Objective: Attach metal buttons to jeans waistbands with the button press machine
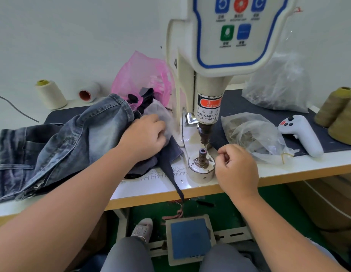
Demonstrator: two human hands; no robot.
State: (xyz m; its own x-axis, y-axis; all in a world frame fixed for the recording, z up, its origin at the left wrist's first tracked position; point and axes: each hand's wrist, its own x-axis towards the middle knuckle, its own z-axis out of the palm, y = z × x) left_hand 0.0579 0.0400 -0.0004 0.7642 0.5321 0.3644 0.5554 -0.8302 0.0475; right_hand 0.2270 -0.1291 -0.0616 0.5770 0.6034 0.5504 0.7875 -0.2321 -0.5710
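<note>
My left hand (145, 137) grips the soft, floppy jeans (62, 146) on the counter (288, 169), just left of the press die (202, 157). My right hand (236, 167) is curled beside it; whether its fingers pinch a button I cannot tell. Denim bunches easily, so I'd hold the stiffer waistband edge.

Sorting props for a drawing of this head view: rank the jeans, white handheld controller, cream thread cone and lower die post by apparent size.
1. jeans
2. white handheld controller
3. cream thread cone, though it sits farther back
4. lower die post
</note>
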